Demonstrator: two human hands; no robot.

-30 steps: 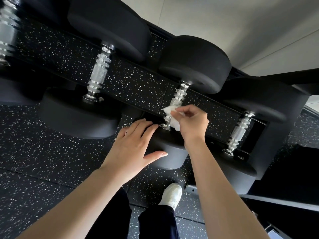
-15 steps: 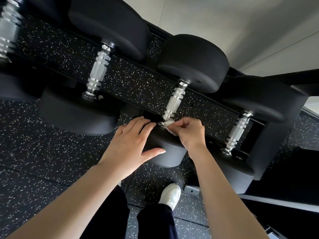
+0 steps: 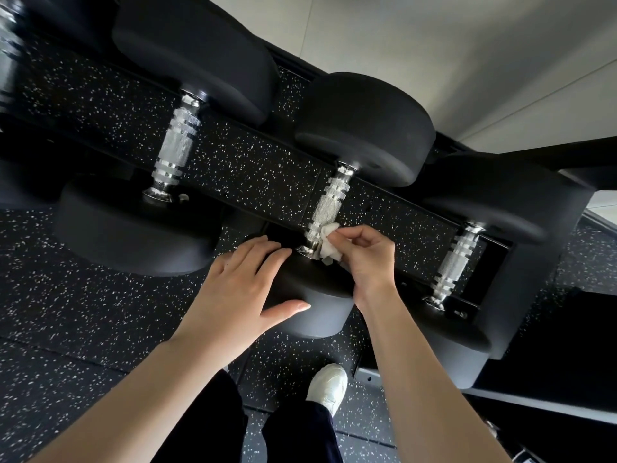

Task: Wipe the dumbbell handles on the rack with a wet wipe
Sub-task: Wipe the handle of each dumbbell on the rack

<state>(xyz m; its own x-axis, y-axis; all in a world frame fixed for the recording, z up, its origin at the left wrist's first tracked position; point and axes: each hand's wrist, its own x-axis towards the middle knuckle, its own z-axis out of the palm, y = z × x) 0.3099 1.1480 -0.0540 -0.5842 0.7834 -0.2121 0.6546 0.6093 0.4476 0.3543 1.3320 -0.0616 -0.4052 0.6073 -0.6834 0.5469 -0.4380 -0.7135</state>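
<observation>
Three black dumbbells with knurled chrome handles lie across the rack. My right hand (image 3: 365,259) pinches a crumpled white wet wipe (image 3: 329,242) against the near end of the middle handle (image 3: 329,203), close to its collar. My left hand (image 3: 243,289) rests flat with straight fingers on the middle dumbbell's near head (image 3: 317,305). The left handle (image 3: 177,148) and the right handle (image 3: 454,262) are untouched. A further handle (image 3: 8,58) shows at the far left edge.
The black rack rail (image 3: 494,242) runs diagonally under the handles. Speckled black rubber floor (image 3: 83,312) lies below. My white shoe (image 3: 329,385) stands under the rack's front. A pale wall (image 3: 434,55) is behind.
My right hand slid the wipe down the middle handle to its near collar, then came back up slightly. My left hand stayed on the dumbbell head.
</observation>
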